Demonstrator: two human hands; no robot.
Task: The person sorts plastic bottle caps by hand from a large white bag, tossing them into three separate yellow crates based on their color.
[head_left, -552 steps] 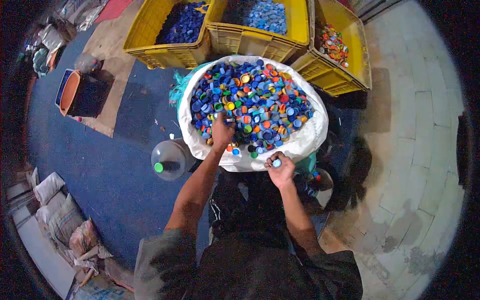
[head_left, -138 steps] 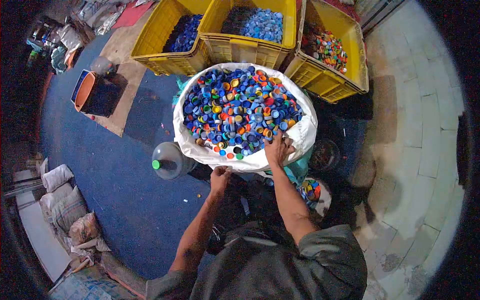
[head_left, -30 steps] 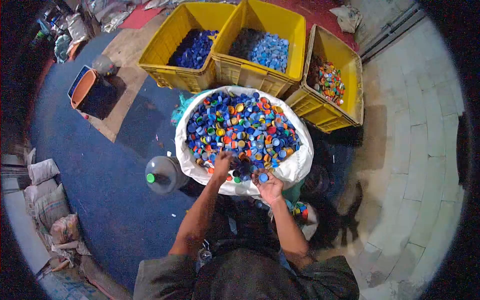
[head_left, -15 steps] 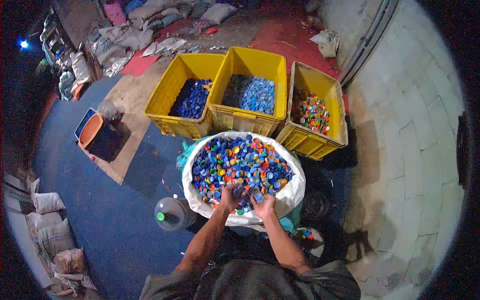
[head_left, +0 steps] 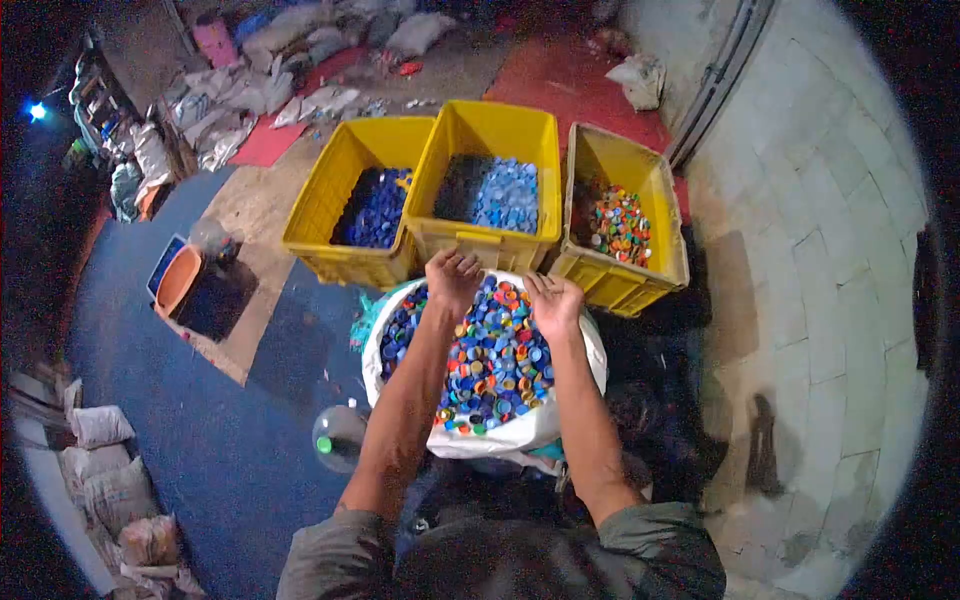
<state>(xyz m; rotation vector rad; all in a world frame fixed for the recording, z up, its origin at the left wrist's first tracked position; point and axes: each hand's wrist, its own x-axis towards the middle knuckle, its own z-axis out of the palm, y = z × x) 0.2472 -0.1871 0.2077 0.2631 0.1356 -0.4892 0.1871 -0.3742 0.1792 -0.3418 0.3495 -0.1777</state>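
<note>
A white sack (head_left: pixel 500 437) with a rolled-down rim stands in front of me, heaped with mixed-coloured bottle caps (head_left: pixel 495 365). My left hand (head_left: pixel 455 278) is over the sack's far rim, its fingers curled inward. Close to the sack's far right side, my right hand (head_left: pixel 555 300) is also closed, with bent fingers pointing left. Whatever either hand holds is hidden. Just beyond the hands stand a yellow crate (head_left: pixel 345 255) of dark blue caps, a middle yellow crate (head_left: pixel 480 240) of light blue caps, and a right yellow crate (head_left: pixel 610 280) of orange, green and white caps.
A clear plastic jug (head_left: pixel 340 440) with a green cap lies left of the sack. Further left, an orange basin (head_left: pixel 180 278) rests near a cardboard sheet (head_left: pixel 262 240). Stuffed sacks (head_left: pixel 100 427) line the left side. A block wall (head_left: pixel 820 280) runs along the right.
Both hands have moved forward from the near part of the cap heap to the sack's far rim, close to the crates. Caps seen in the fingers earlier are no longer visible.
</note>
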